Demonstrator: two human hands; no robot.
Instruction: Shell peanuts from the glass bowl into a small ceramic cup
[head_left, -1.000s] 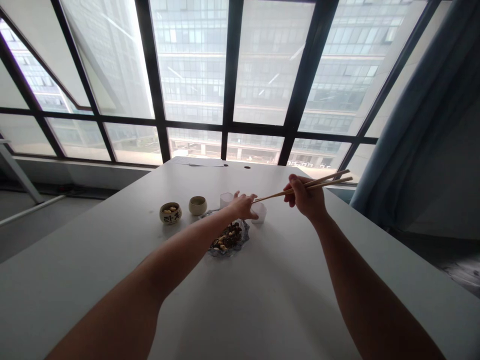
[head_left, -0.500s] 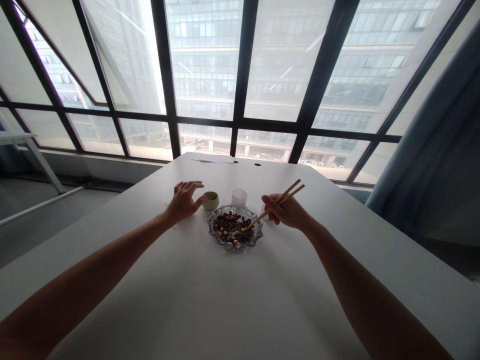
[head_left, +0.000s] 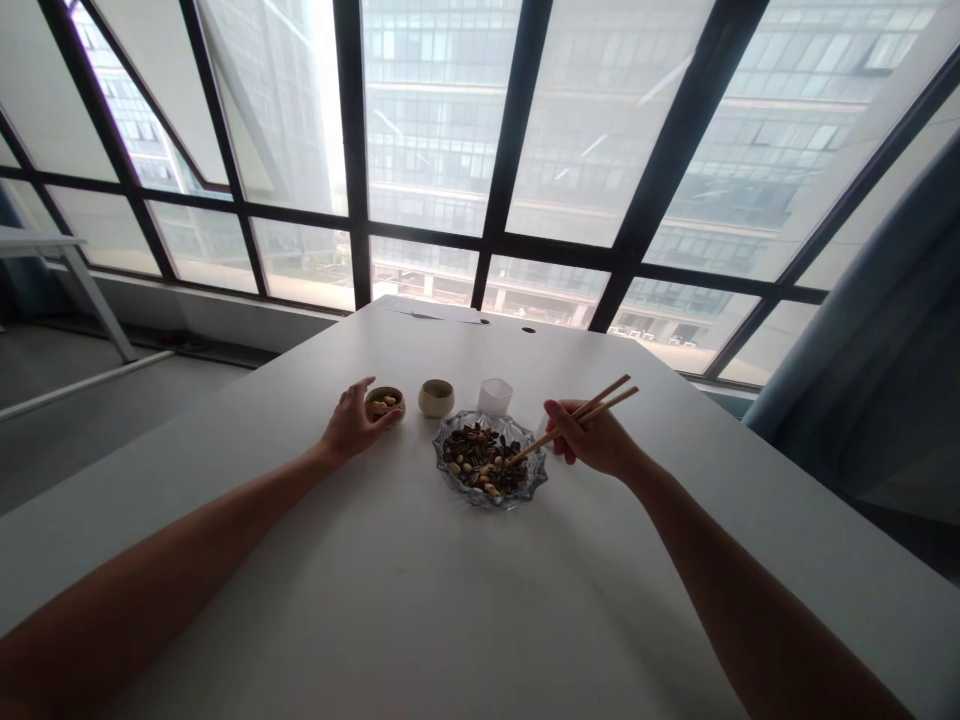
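Wooden chopsticks (head_left: 538, 445): right hand (head_left: 592, 437) holding; tips best even, glass bowl (head_left: 538, 478), three o'clock. Left hand (head_left: 351, 424): wide round nut cup (head_left: 401, 409), contact unclear.

Showing no readable text, label, brand, number or sign at this moment. Reaching around the small cup of nuts (head_left: 402, 412) with the left hand (head_left: 351, 420), covering much of the front wall and hiding the bold dark characters facing the camera there a second ago, too small even then for sure reading. Presenting only plain beige wall on the second cup (head_left: 436, 406). Washing out in glare on the building facade (head_left: 442, 130) outside, leaving nothing legible.
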